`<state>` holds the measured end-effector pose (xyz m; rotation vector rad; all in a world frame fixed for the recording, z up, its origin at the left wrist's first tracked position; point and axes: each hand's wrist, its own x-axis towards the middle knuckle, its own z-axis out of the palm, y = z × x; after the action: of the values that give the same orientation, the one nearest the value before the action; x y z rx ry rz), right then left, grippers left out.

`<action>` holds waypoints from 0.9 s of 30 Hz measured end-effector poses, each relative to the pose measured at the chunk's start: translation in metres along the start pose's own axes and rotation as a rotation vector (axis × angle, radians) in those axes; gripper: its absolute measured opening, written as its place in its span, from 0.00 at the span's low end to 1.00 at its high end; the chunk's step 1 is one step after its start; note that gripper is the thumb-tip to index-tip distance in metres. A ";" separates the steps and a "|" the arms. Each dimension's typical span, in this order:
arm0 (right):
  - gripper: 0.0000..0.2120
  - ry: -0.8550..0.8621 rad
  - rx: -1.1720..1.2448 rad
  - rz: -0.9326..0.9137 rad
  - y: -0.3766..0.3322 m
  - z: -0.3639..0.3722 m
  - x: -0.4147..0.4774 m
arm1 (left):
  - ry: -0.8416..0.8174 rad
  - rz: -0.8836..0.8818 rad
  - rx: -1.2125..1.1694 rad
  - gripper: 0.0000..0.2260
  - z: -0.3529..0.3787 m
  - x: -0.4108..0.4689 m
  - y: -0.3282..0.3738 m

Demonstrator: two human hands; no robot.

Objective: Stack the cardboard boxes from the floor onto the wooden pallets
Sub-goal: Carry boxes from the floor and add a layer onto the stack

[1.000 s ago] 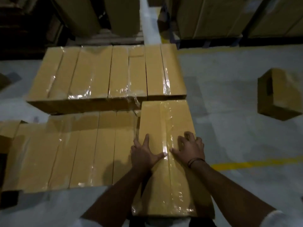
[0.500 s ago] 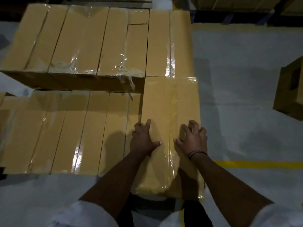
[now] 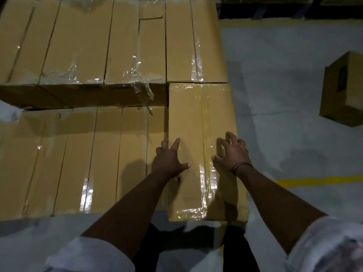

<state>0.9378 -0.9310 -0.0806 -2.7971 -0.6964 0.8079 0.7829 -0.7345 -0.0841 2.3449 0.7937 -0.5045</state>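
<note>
A long taped cardboard box (image 3: pixel 200 118) lies on top of the stack, at the right end of the near row, its far end butted against the raised back row of boxes (image 3: pixel 110 46). My left hand (image 3: pixel 169 160) rests flat on its top near the left edge, fingers spread. My right hand (image 3: pixel 231 152) presses on the right part of the top, fingers arched and apart. Neither hand grips anything. The lower near row of boxes (image 3: pixel 78 161) lies to the left. The pallet underneath is hidden.
A lone cardboard box (image 3: pixel 343 89) sits on the grey floor at the right. A yellow floor line (image 3: pixel 318 181) runs right of the stack. Dark racking with more boxes lines the far edge.
The box has slid forward until it meets the back row, with both hands moving along on its top. My view has tipped down and closer to the stack.
</note>
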 end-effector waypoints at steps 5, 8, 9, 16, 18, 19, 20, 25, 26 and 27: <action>0.39 -0.109 0.067 0.131 0.008 0.019 -0.067 | -0.111 0.031 0.068 0.49 0.018 -0.065 -0.009; 0.42 -0.138 0.062 0.176 0.014 0.045 -0.122 | -0.209 0.047 0.118 0.49 0.033 -0.111 -0.027; 0.44 -0.151 0.050 0.177 0.016 0.053 -0.139 | -0.234 0.053 0.132 0.49 0.039 -0.125 -0.034; 0.50 -0.173 0.013 0.156 0.048 0.081 -0.184 | -0.185 0.063 0.050 0.44 0.073 -0.164 -0.046; 0.49 -0.163 0.020 0.097 0.057 0.087 -0.182 | -0.102 0.070 0.046 0.43 0.083 -0.168 -0.044; 0.47 -0.139 0.023 0.062 0.061 0.090 -0.181 | -0.061 0.076 0.064 0.44 0.087 -0.169 -0.044; 0.43 -0.108 0.037 0.038 0.067 0.092 -0.181 | -0.030 0.082 0.066 0.44 0.092 -0.171 -0.043; 0.26 0.048 0.103 -0.061 0.079 0.102 -0.183 | 0.036 0.064 -0.015 0.47 0.117 -0.181 -0.044; 0.24 0.068 0.101 -0.073 0.080 0.103 -0.184 | 0.050 0.062 -0.022 0.48 0.121 -0.181 -0.043; 0.22 0.081 0.100 -0.085 0.081 0.103 -0.186 | 0.057 0.054 -0.031 0.48 0.124 -0.183 -0.041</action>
<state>0.7751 -1.0886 -0.1022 -2.6745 -0.7342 0.6910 0.6004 -0.8641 -0.0989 2.3542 0.7566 -0.4015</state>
